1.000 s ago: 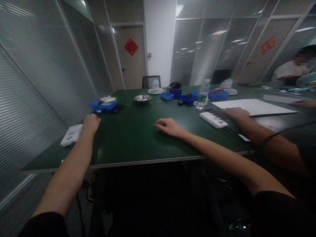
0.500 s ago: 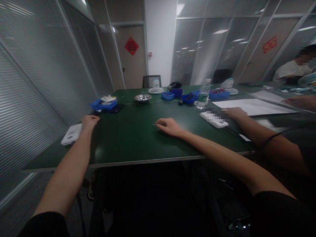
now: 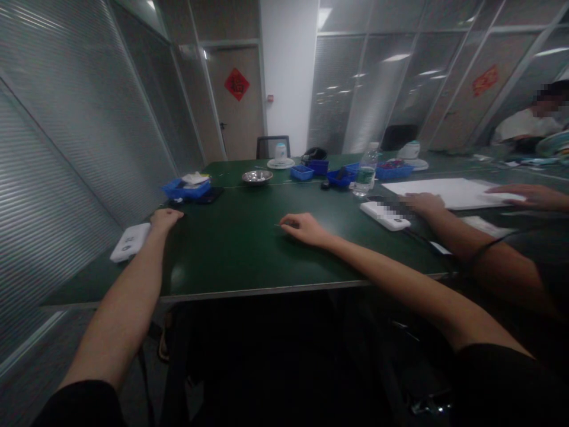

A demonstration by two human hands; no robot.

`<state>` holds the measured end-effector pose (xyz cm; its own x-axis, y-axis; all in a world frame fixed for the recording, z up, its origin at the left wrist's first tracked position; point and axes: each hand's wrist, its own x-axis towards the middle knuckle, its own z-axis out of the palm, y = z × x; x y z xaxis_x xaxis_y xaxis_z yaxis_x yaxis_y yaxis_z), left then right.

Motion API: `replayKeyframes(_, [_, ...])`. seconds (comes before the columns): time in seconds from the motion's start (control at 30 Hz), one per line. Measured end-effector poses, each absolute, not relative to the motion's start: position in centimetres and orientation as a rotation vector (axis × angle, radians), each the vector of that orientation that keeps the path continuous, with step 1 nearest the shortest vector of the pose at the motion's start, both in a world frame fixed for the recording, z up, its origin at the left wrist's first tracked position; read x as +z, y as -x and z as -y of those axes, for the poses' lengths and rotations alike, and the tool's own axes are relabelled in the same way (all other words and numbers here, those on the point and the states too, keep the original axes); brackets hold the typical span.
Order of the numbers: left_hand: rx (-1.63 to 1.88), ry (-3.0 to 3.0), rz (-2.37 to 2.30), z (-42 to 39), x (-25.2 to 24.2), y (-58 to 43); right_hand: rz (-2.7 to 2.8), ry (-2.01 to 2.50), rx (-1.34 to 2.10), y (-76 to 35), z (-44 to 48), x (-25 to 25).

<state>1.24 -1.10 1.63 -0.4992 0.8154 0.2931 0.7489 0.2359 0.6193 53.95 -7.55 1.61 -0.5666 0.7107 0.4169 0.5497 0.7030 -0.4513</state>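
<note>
My right hand point(image 3: 306, 229) rests on the green table point(image 3: 222, 255) with its fingers curled in a pinch. A thin, pale needle-like piece point(image 3: 277, 225) pokes out to the left of its fingertips; its kind is too small to tell. At the left side of the table, my left hand point(image 3: 166, 219) is closed, fingers bunched, and whatever they may hold is hidden. Just behind it stands a blue tray point(image 3: 182, 190) with white and yellow items in it. A white box-shaped device point(image 3: 130, 242) lies beside my left wrist.
A metal bowl point(image 3: 256, 177), blue bins point(image 3: 302, 172) and a water bottle point(image 3: 366, 175) stand further back. At right, a co-worker's hands point(image 3: 424, 203) lie on white paper point(image 3: 457, 191), near a white power bank-like device point(image 3: 384, 216). A table edge point(image 3: 267, 290) runs before me.
My left hand has shifted slightly to the right, its fingers now more bunched. My right hand stays put. The co-worker's far hand has moved left and the lifted sheet has come down.
</note>
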Motion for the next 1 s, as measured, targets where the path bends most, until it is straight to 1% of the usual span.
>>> replayKeyframes(0.07, [1.092,-1.431,-2.398,1.1,1.7,-2.3,2.333,0.962,0.352,-54.0,7.4,1.5])
replayKeyframes(0.13, [1.055,-1.452,-2.291,1.1,1.9,-4.1,2.341,0.964,0.342,-54.0,7.3,1.4])
replayKeyframes(0.27, [0.911,-1.722,-1.804,1.1,2.5,-9.7,2.352,0.956,0.336,-54.0,7.4,1.5])
replayKeyframes(0.37, [0.722,-1.926,-1.365,1.9,2.7,-15.2,2.357,0.920,0.330,-54.0,7.5,1.6])
replayKeyframes(0.47, [0.579,-2.022,-1.074,3.2,2.6,-20.2,2.360,0.887,0.312,-54.0,7.6,1.6])
replayKeyframes(0.53, [0.570,-2.045,-0.939,4.0,2.3,-22.5,2.365,0.863,0.303,-54.0,7.7,1.6])
replayKeyframes(0.67, [0.638,-2.111,-0.823,4.9,1.8,-24.2,2.382,0.846,0.311,-53.9,7.9,1.9])
replayKeyframes(1.0, [0.684,-2.160,-0.861,5.0,1.6,-24.3,2.431,0.851,0.294,-53.9,8.2,2.0])
